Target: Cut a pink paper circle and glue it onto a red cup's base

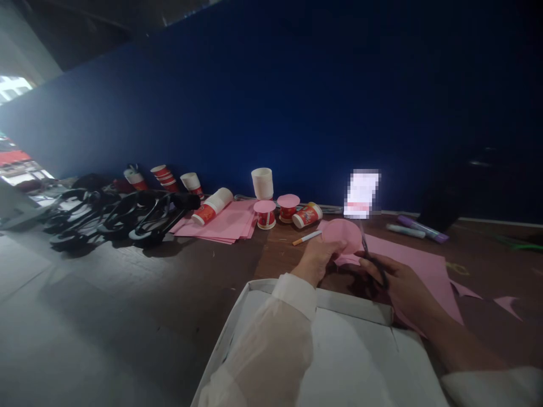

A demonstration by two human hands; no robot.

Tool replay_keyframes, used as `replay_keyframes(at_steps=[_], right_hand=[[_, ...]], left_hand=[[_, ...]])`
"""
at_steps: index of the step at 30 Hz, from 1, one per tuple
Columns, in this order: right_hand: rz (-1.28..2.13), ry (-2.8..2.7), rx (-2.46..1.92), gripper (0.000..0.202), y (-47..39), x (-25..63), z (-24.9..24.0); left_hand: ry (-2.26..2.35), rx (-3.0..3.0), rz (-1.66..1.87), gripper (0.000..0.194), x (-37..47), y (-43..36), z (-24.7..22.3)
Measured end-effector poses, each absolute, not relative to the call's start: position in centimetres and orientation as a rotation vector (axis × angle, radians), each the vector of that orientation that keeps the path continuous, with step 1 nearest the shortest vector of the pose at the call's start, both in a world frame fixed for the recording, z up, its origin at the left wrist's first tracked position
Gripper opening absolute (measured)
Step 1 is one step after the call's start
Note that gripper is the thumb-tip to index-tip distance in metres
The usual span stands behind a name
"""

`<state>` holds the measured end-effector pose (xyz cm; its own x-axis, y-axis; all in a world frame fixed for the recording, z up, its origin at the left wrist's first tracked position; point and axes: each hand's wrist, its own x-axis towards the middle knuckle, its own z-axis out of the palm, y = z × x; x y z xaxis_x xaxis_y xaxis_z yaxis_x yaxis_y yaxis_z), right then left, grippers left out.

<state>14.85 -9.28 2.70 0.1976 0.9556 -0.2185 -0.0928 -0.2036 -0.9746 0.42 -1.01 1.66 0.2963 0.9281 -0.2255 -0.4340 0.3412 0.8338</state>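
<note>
My left hand [320, 257] is closed on a round pink paper piece [341, 235], its thumb lying over the near edge. Dark scissors [373, 261] are in my right hand [388, 275], with the fingers around the handles and the blades pointing up along the right edge of the round piece. Beneath both hands lies a larger pink sheet [418, 260]. Just left of the round piece is a white and orange stick [306, 238]. Two red cups topped with pink discs [264, 207] stand farther left, and another red cup [307, 215] lies on its side.
A white box [352, 350] is in front of me. Pink sheets [220, 226] lie under a stack of cups [213, 206]. Black headset-like items [144, 220] crowd the left. Markers [422, 229] and pink scraps [507, 305] are at right, a lit screen [361, 193] behind.
</note>
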Motion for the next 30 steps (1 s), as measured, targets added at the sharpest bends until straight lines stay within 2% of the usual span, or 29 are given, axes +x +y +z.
replay_keyframes(at_steps=[11,18,30], right_hand=[[1.234,-0.906,-1.397,0.059,-9.2,15.0,2.6],[1.180,-0.903,-1.434,0.058,-9.4,14.6,3.4],[1.210,-0.870,-1.460,0.066,-9.7,14.2,4.1]], left_hand=[[0.818,0.761,1.006,0.040,0.4,-0.9,1.8],[0.831,0.753,0.993,0.038,0.3,-0.9,1.6],[0.846,0.765,0.993,0.037,0.3,-1.0,1.8]])
